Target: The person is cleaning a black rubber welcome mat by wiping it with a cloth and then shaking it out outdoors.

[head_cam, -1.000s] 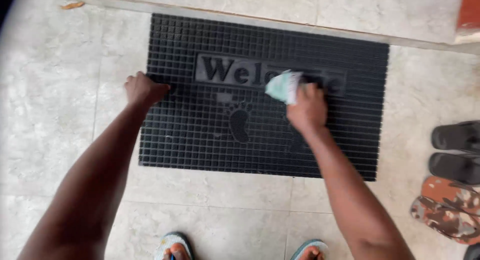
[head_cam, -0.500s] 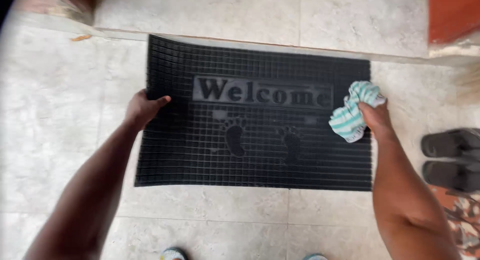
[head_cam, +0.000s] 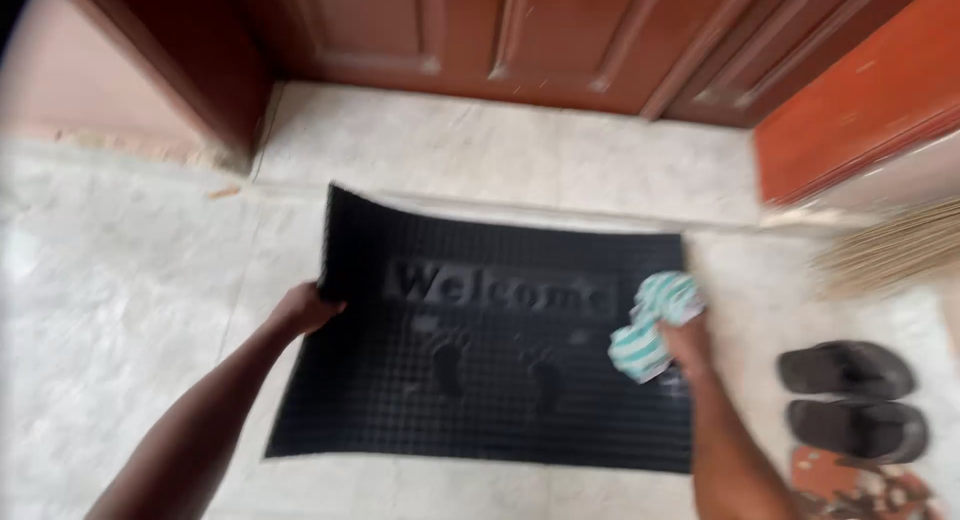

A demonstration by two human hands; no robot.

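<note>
The black rubber doormat (head_cam: 480, 350) is lying on the tiled floor (head_cam: 120, 310) before the wooden door (head_cam: 500, 30) at twelve o'clock; its far left corner is now lifting, where earlier it lay flat. The left hand (head_cam: 305, 310) is clamped on the mat's nine-o'clock edge. The right hand (head_cam: 688, 342), at three o'clock, is gripping a striped cloth (head_cam: 655, 325), moved from mid-mat. Dark sandals (head_cam: 850, 400) are sitting at four o'clock.

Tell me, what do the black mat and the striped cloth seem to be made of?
The black mat looks like matte rubber: a moulded grid, and its far-left corner bends up where the left hand lifts it. The striped cloth in the right hand seems soft fabric, crumpled into folds.
</note>
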